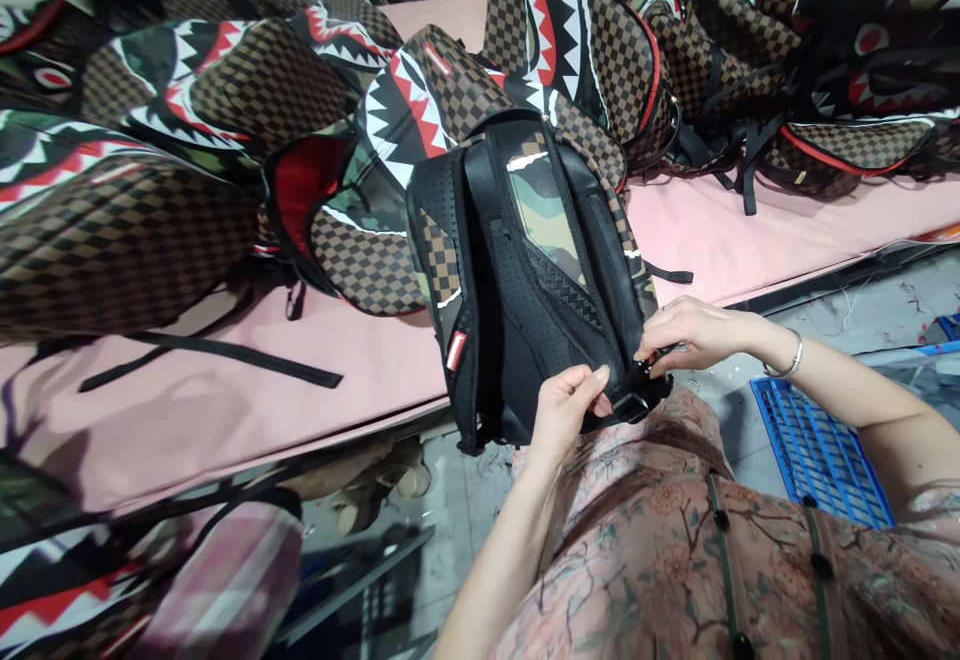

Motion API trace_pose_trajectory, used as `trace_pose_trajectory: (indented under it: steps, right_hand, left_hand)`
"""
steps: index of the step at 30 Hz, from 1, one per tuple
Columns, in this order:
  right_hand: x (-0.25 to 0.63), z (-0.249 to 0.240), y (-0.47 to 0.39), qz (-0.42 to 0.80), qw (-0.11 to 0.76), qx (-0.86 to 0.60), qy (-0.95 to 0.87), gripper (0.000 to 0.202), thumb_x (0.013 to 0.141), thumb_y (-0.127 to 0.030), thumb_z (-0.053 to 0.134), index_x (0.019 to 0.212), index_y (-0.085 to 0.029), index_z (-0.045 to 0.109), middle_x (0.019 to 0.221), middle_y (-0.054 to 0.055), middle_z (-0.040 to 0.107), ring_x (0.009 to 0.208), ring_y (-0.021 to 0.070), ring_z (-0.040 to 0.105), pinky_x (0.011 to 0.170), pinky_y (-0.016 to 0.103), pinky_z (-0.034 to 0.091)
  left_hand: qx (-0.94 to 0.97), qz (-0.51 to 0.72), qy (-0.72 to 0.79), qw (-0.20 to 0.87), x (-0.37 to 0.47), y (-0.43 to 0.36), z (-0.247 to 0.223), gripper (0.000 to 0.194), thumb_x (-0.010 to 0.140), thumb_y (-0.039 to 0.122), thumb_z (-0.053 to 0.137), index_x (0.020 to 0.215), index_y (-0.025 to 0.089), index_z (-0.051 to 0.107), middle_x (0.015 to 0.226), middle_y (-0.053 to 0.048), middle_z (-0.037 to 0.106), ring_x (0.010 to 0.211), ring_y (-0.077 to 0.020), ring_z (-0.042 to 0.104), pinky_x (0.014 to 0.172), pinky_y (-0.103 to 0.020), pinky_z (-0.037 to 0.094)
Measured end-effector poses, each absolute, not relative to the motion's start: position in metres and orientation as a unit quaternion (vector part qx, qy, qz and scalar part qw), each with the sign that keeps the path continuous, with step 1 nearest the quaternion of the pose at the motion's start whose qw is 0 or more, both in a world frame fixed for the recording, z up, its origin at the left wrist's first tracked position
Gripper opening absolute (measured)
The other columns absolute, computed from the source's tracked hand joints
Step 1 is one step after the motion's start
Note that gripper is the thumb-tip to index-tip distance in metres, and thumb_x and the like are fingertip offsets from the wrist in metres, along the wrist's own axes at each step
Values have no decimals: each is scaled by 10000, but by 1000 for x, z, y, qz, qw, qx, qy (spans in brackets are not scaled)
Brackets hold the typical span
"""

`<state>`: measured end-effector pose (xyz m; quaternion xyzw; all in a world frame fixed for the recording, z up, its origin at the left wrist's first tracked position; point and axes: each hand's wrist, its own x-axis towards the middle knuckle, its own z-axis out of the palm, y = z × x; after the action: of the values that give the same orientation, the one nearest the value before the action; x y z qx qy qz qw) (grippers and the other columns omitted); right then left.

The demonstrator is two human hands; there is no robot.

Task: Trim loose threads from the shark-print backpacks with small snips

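Observation:
A backpack with black padded straps, camouflage and brown checkered panels stands tilted at the pink table's edge, its strap side facing me. At its lower right corner, my right hand has its fingers closed near a black strap and something small and dark. Just to the left, my left hand is pinched beside a black buckle; whatever lies between its fingertips is too small to make out.
Several checkered backpacks with shark-mouth prints crowd the pink table behind and on both sides. A loose black strap lies at left. A blue plastic basket is on the lower right.

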<state>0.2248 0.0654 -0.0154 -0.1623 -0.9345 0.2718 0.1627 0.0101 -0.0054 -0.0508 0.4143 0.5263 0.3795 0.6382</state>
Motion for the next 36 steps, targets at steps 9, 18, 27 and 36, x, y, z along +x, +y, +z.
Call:
trace_pose_trajectory:
  steps: [9,18,27,36]
  right_hand:
    - [220,-23,67,298,176,-149,-926,213,868,-331,510,893,-149,619,726,31,625,654,113,560,591,222,421]
    - [216,-22,61,251,208,-163,-931,222,876,-319,497,841,-140,622,668,31,614,603,108,551,559,221,399]
    - [232,-18,65,307,166,-192,-917,207,848,-331,543,897,-147,623,752,35,646,680,117,583,603,217,420]
    - [223,-3,65,271,108,-164,-942,194,867,-310,510,811,-162,622,686,21,612,610,106,546,563,214,379]
  left_hand:
    - [390,376,525,656,12,-4,-49,343,685,361,645,442,164,503,381,23,524,371,-69,435,441,-198,321]
    - [393,378,529,650,11,-3,-52,349,680,392,642,451,165,506,393,20,525,373,-74,442,448,-208,332]
    - [400,383,537,637,9,-3,-55,334,691,353,636,445,168,508,393,23,524,376,-71,446,449,-202,340]
    - [402,381,538,636,11,-6,-55,329,684,359,649,456,163,515,402,20,527,384,-73,449,445,-203,342]
